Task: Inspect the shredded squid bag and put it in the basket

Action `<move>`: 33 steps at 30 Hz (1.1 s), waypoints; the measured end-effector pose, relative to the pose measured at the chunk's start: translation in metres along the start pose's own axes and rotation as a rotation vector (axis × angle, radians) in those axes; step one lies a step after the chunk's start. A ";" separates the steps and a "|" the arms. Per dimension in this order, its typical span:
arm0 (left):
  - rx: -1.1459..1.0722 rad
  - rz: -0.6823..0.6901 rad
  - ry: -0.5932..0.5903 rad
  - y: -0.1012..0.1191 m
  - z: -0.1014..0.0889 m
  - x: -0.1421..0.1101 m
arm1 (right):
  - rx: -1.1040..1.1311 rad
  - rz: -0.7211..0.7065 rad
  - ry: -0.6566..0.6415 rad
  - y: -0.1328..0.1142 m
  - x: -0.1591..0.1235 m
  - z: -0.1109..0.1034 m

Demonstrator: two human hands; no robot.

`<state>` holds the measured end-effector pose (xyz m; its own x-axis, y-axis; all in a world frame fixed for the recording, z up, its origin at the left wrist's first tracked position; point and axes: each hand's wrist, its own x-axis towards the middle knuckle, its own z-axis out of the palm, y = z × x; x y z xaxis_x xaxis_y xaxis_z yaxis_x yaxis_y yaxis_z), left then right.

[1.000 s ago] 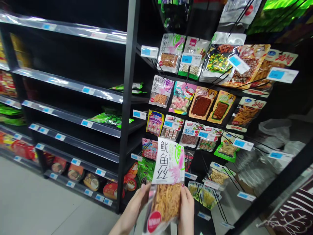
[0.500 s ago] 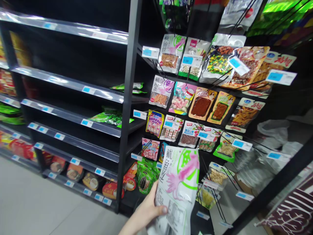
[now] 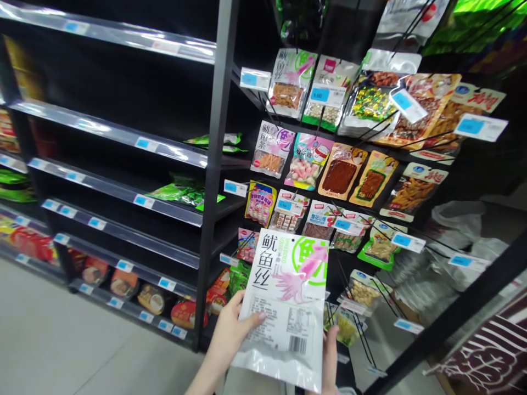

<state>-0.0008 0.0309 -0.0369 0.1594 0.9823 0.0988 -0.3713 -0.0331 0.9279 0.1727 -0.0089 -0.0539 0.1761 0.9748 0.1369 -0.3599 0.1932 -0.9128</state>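
A white packet of shredded squid [image 3: 284, 307], with a pink squid and green lettering on it, is held up at the lower middle. My left hand [image 3: 231, 329] grips its left edge, thumb across the front and fingers mostly hidden behind. At the packet's right edge is my right hand [image 3: 330, 356], its thumb pointing up along the side and its other fingers out of sight behind the pack. The packet's printed text and barcode face me. A similar squid packet [image 3: 290, 85] hangs on the upper row of the rack beyond.
Black hooks carry several snack packets, among them a marshmallow bag [image 3: 307, 162], with price tags [image 3: 328, 96] projecting forward. A dark shelf post [image 3: 218, 137] stands left of them. Green packets [image 3: 181, 193] lie on one shelf; round tubs [image 3: 152, 299] line the bottom. Clear plastic bags [image 3: 457, 236] are at right.
My right hand has come into view at the packet's right edge. The packet has moved slightly left and up and now lies flatter, facing me more fully.
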 end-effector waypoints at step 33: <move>0.489 0.182 0.231 0.019 -0.002 -0.016 | 0.043 0.084 -0.087 -0.012 -0.005 0.017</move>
<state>-0.0124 0.0149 -0.0221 -0.0923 0.9657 0.2428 0.1016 -0.2335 0.9670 0.1606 -0.0147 -0.0369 0.0642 0.9934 0.0952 -0.4097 0.1132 -0.9052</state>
